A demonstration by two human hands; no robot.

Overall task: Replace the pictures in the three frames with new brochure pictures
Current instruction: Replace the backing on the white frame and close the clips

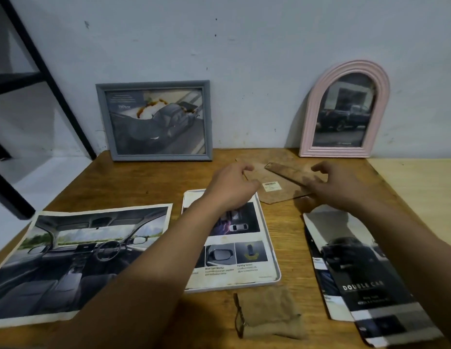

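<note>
A brown backing board [282, 195] with a fold-out stand strut [287, 173] and a small label lies at the back middle of the wooden table. My left hand [232, 185] pinches its left edge between curled fingers and thumb. My right hand [345, 185] grips its right side at the end of the strut. Just in front lies a white frame [276, 263] with a brochure page [234, 250] of car photos in it, partly under my left forearm. A grey frame [103, 122] and a pink arched frame [310, 122] lean on the wall, each holding a car picture.
A large brochure picture of a car interior [81, 260] lies at the left. Cut brochure pages [357, 278] with a dark pickup lie at the right, under my right forearm. A brown cloth pouch [269, 316] sits near the front edge. A black metal rack [43, 71] stands at the far left.
</note>
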